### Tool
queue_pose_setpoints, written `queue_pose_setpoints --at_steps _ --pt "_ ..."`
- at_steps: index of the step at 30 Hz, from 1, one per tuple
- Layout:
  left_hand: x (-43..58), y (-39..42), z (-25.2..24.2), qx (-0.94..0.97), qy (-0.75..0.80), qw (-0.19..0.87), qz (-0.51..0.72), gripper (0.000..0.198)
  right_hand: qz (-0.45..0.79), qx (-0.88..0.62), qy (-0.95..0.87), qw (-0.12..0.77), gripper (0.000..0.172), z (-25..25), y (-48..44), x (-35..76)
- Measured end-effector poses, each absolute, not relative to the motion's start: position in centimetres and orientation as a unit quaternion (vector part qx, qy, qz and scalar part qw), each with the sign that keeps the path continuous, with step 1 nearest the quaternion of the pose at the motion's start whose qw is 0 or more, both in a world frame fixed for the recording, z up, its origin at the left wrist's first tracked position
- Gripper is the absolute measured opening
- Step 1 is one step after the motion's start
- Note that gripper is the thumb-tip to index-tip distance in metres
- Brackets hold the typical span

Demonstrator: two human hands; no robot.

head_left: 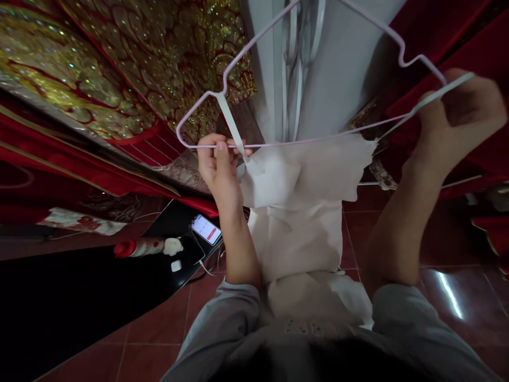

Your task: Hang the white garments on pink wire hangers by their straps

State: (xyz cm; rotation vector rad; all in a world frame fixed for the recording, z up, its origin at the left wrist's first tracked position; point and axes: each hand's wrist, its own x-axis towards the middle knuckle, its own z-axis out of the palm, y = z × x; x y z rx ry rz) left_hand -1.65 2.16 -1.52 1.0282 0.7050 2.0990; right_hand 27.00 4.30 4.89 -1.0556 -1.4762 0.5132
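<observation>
A pale pink clothes hanger [310, 140] spans the space before me, its top beyond the upper edge of the view. My left hand [218, 159] pinches its lower bar near the left corner. One white strap [230, 119] of a white garment [306, 170] loops over the hanger's left notch and runs down past my fingers. At the other end, my right hand [457, 111] grips the second strap [429, 98], stretched around the hanger's right arm; this hand is slightly blurred. Below the bar the garment hangs down in tiers toward my lap.
Gold-sequined red garments [131, 69] hang at the left, and red cloth [477, 32] at the right. Pale cloth with straps [298, 69] hangs ahead. On a black table [99, 297] lie a lit phone [207, 229], a red-capped bottle [139, 248] and a small white case [176, 266]. The floor [159, 329] is red tile.
</observation>
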Motion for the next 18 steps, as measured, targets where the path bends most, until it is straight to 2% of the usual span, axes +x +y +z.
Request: queue_pose_setpoints --at_steps 4,6,8,12,14,16,18 --pt "-1.8 2.3 -1.6 0.402 0.269 0.334 0.809 0.024 0.146 -0.445 -0.651 0.598 0.033 5.9 5.3 27.2" --pt "-1.9 2.3 -1.5 0.402 0.267 0.34 0.807 0.029 0.057 -0.439 -0.686 0.578 0.027 6.1 5.5 27.4" --pt "-1.9 2.3 -1.5 0.401 0.28 0.346 0.801 0.035 -0.036 -0.433 -0.705 0.56 0.03 6.2 5.4 27.6" --pt "-1.6 2.1 -1.4 0.404 0.29 0.346 0.796 0.039 -0.135 -0.362 -0.67 0.634 0.028 5.3 4.2 25.9" --pt "-1.4 2.1 -1.4 0.41 0.288 0.329 0.801 0.036 -0.077 -0.361 -0.683 0.63 0.024 4.1 3.0 24.2" --pt "-1.2 2.0 -1.5 0.419 0.292 0.306 0.804 0.033 0.053 -0.398 -0.736 0.545 0.029 2.3 1.5 22.3" --pt "-1.1 1.8 -1.7 0.429 0.291 0.289 0.805 0.031 0.152 -0.43 -0.762 0.459 0.041 0.2 0.3 20.7"
